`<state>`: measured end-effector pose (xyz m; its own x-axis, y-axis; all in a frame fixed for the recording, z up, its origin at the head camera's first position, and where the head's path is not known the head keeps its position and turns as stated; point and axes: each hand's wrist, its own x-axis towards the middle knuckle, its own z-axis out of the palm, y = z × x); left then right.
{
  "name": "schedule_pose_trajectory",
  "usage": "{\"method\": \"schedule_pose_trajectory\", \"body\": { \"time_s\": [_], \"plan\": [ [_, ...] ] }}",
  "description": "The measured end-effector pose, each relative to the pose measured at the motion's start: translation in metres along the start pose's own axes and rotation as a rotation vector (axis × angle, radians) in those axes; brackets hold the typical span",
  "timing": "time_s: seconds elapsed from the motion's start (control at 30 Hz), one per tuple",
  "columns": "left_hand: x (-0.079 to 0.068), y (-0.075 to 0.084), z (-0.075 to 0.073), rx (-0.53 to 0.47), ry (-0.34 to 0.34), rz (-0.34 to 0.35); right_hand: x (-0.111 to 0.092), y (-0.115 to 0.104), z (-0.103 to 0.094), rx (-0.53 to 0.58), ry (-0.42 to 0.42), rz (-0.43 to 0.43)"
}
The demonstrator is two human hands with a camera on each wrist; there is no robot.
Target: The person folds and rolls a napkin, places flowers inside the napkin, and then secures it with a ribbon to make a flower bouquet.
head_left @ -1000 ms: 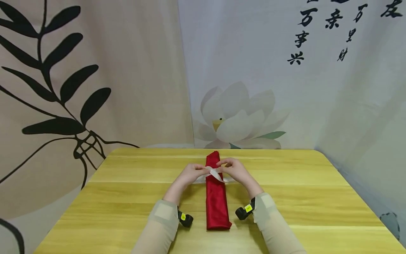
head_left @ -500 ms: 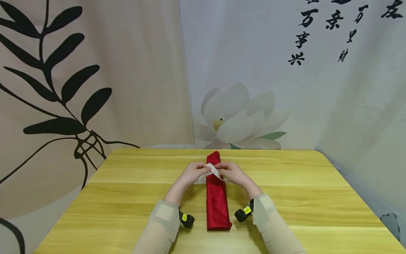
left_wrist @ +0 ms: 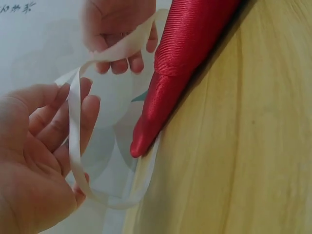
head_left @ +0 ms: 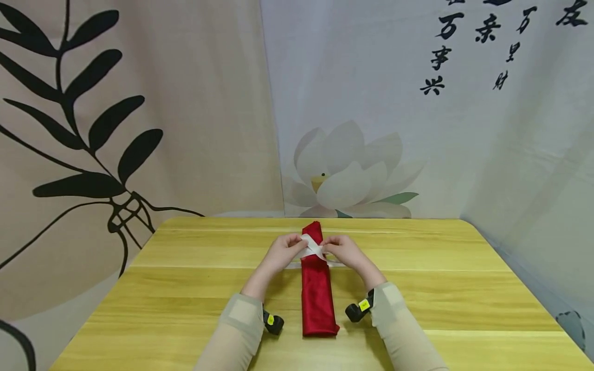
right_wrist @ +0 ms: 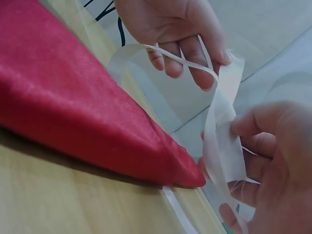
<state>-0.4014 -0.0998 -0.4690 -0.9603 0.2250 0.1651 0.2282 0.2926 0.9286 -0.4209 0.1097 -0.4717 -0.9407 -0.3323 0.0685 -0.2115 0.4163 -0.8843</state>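
A long folded bundle of shiny red cloth point(head_left: 317, 299) lies lengthwise on the table. White ribbon point(head_left: 313, 248) passes under it, and its strands cross above its far part. My left hand point(head_left: 282, 252) pinches one strand between thumb and finger on the bundle's left side. On the right side, my right hand point(head_left: 345, 251) pinches the other strand. In the left wrist view the ribbon point(left_wrist: 74, 122) hangs in a loose loop beside the bundle's end. Twisted, overlapping ribbon point(right_wrist: 223, 114) runs between both hands in the right wrist view.
The wooden table point(head_left: 195, 288) has a far edge just beyond the bundle. A printed curtain point(head_left: 209, 129) hangs behind it. Small black cameras are strapped to both wrists, such as the right wrist camera point(head_left: 358, 310). Dark cables point(right_wrist: 109, 14) show past the table.
My right hand came in close to the left, then drew back slightly to the right, pulling its ribbon strand. The strands now cross more plainly above the bundle, which stays put.
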Motion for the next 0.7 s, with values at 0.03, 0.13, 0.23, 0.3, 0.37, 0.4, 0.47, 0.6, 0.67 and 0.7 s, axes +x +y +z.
{"method": "schedule_pose_trajectory", "body": {
  "time_s": [0.03, 0.13, 0.23, 0.3, 0.37, 0.4, 0.47, 0.6, 0.67, 0.7],
  "plan": [
    [0.000, 0.000, 0.000, -0.003, -0.001, 0.009, 0.000, 0.001, -0.001, 0.005, 0.004, 0.001],
    [0.000, -0.002, -0.002, -0.024, 0.009, 0.014, 0.000, 0.002, -0.003, 0.021, 0.013, 0.003],
    [0.002, -0.004, -0.005, -0.061, 0.028, 0.004, 0.000, 0.003, -0.004, 0.007, 0.018, -0.021],
    [0.002, -0.006, -0.007, -0.089, 0.037, -0.019, -0.001, 0.004, -0.005, 0.008, 0.020, -0.022],
    [0.003, -0.008, -0.010, -0.107, 0.044, -0.036, -0.001, 0.005, -0.006, 0.028, 0.003, -0.030],
    [0.003, -0.009, -0.012, -0.102, 0.049, -0.044, -0.001, 0.006, -0.007, 0.044, -0.002, -0.027],
    [0.002, -0.011, -0.015, -0.078, 0.053, -0.062, -0.001, 0.008, -0.008, 0.074, -0.013, -0.022],
    [0.001, -0.014, -0.022, -0.018, 0.058, -0.119, 0.000, 0.013, -0.013, 0.087, -0.009, -0.002],
    [0.001, -0.016, -0.024, -0.020, 0.054, -0.154, 0.001, 0.017, -0.015, 0.068, 0.003, 0.012],
    [0.001, -0.018, -0.025, -0.023, 0.056, -0.175, 0.001, 0.019, -0.016, 0.054, 0.006, 0.017]
  ]
}}
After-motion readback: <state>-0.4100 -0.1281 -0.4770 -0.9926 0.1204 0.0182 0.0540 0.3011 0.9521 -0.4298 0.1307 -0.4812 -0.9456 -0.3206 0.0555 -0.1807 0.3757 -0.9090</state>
